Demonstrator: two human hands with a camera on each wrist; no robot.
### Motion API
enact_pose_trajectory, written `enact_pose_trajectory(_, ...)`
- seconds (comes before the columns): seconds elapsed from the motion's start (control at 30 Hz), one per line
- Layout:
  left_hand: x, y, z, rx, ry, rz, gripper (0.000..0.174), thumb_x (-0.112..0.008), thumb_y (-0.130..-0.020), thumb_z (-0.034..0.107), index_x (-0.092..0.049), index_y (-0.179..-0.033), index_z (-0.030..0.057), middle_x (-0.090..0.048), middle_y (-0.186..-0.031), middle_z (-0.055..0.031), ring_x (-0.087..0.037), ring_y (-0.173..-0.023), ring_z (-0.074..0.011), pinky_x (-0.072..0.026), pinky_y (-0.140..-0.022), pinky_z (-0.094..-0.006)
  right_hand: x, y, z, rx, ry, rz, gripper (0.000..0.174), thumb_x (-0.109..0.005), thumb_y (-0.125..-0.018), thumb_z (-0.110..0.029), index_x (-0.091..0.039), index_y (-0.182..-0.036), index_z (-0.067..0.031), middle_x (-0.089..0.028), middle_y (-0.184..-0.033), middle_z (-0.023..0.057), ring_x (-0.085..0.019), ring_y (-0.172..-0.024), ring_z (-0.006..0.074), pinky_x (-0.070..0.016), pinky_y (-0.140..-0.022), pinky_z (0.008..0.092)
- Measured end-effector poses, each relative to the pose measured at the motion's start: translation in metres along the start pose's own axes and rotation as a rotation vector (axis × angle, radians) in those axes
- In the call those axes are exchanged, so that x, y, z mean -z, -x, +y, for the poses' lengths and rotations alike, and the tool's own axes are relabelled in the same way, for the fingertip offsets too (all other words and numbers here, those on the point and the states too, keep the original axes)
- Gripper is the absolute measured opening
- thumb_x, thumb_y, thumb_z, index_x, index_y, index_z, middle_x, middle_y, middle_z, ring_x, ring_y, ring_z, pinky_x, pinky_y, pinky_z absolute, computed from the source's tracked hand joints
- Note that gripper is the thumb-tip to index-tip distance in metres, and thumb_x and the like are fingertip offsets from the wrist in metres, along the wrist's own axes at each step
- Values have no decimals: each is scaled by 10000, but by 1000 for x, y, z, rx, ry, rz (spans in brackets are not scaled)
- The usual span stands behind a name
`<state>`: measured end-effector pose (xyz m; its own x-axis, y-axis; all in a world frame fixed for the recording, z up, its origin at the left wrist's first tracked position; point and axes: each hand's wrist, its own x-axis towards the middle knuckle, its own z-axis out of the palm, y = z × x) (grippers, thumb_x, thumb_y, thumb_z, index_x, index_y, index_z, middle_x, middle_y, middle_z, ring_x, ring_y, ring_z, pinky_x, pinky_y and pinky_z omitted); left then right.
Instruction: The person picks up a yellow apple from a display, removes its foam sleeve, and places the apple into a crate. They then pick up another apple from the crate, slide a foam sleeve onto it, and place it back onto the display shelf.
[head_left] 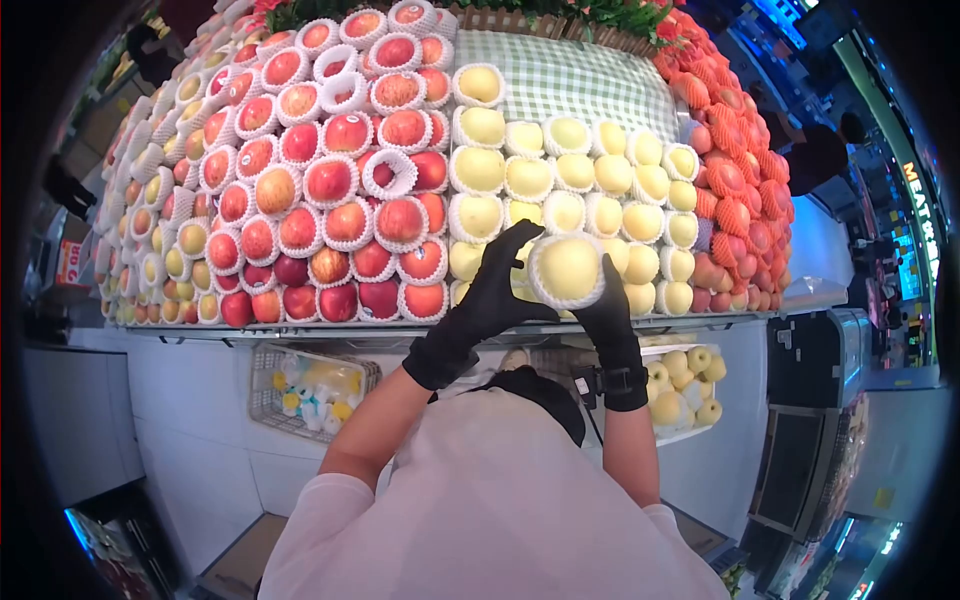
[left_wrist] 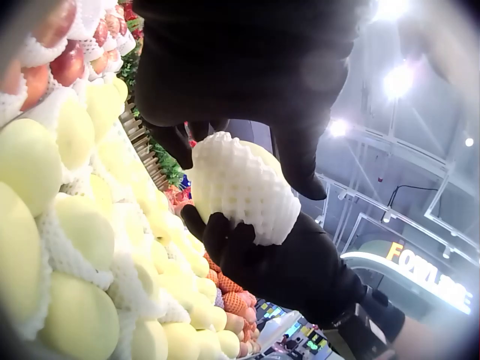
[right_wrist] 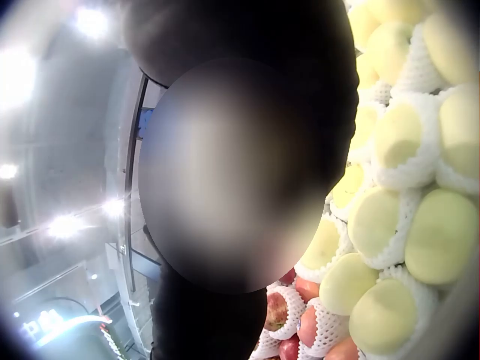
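Head | netted fruit (head_left: 566, 270) | held between left hand (head_left: 495, 290), right hand (head_left: 608, 310)

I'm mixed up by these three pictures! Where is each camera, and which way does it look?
Head: on the person's head, looking forward and down at the fruit display; shows both arms, the white shirt, the left hand and right hand holding a netted yellow fruit.
Left wrist: on the left wrist, looking along the gloved hand at that fruit.
Right wrist: on the right wrist, mostly blocked by the glove; stacked yellow fruits and red apples beside it.
Shared: head and left wrist both show both hands gripping the netted fruit.
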<state>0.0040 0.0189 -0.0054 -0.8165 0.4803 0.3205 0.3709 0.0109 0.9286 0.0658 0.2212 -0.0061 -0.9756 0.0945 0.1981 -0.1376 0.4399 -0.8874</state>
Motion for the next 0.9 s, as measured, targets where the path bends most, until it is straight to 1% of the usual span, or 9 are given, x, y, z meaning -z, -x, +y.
enact_pose_trajectory(0.07,-8,3,-2,2,44,34,1080,-927,-594,280,-321,-1461,61,-420,-1419,-164,-385,-1336,-335,-331,-1099,-456,-4,2,8,-38,-163,0,422,-571,-976,-197,-470,-1333,5,-590,-1234,130,-568,-1123,198,-469,-951,333)
enact_pose_trajectory(0.17,-16,6,-6,-148,-213,24,1031,-907,-648,219,-306,-1463,28,-417,-1430,-176,-407,-1333,-322,-354,-1101,-432,-10,8,-9,-215,-400,-21,439,-529,-999,-262,-463,-1355,-14,-576,-1258,98,-566,-1137,191,-471,-954,326)
enact_pose_trajectory(0.23,-15,7,1,-170,-245,-3,1005,-893,-663,207,-310,-1460,15,-419,-1417,-206,-424,-1309,-359,-367,-1081,-444,-11,9,-15,-299,-524,-37,449,-513,-1006,-287,-462,-1362,-17,-562,-1279,87,-555,-1160,191,-455,-984,329)
enact_pose_trajectory(0.37,-23,7,-12,-100,-287,-16,982,-915,-606,245,-387,-1402,19,-474,-1365,-195,-454,-1281,-353,-381,-1066,-443,-9,7,9,-503,-961,-19,465,-502,-1013,-292,-441,-1386,-22,-548,-1303,90,-529,-1205,202,-432,-1034,335)
enact_pose_trajectory(0.57,-30,-19,-6,29,-194,-94,968,-918,-556,214,-429,-1371,33,-505,-1344,-171,-483,-1264,-320,-389,-1062,-431,21,4,35,-6,-160,-166,447,-491,-1015,-295,-454,-1387,-51,-564,-1264,109,-547,-1187,228,-482,-990,363)
enact_pose_trajectory(0.67,-26,-35,-7,46,-295,-65,998,-913,-548,179,-409,-1397,34,-493,-1366,-170,-471,-1282,-319,-381,-1074,-421,36,-3,40,-452,-877,-189,414,-492,-1014,-283,-482,-1360,-55,-578,-1213,116,-615,-1077,240,-513,-931,362)
enact_pose_trajectory(0.77,-8,-56,-5,37,-283,-23,1037,-895,-550,110,-366,-1438,36,-454,-1415,-163,-427,-1334,-305,-350,-1114,-416,64,-12,42,-565,-852,-199,413,-494,-970,-82,-437,-1371,-3,-579,-1236,126,-653,-1023,238,-537,-890,350)
enact_pose_trajectory(0.8,0,-67,-2,34,-321,-10,1033,-893,-559,108,-362,-1442,37,-447,-1421,-161,-423,-1337,-302,-348,-1116,-416,70,-11,47,-523,-783,-184,382,-440,-997,-140,-457,-1354,-5,-597,-1223,132,-668,-969,234,-535,-883,352)
enact_pose_trajectory(0.9,19,-107,13,-30,-302,47,1033,-892,-574,107,-352,-1452,43,-440,-1428,-160,-419,-1341,-295,-357,-1114,-414,91,-11,59,-519,-819,-174,396,-520,-1003,-295,-524,-1299,-31,-620,-1142,106,-661,-942,220,-526,-864,341)
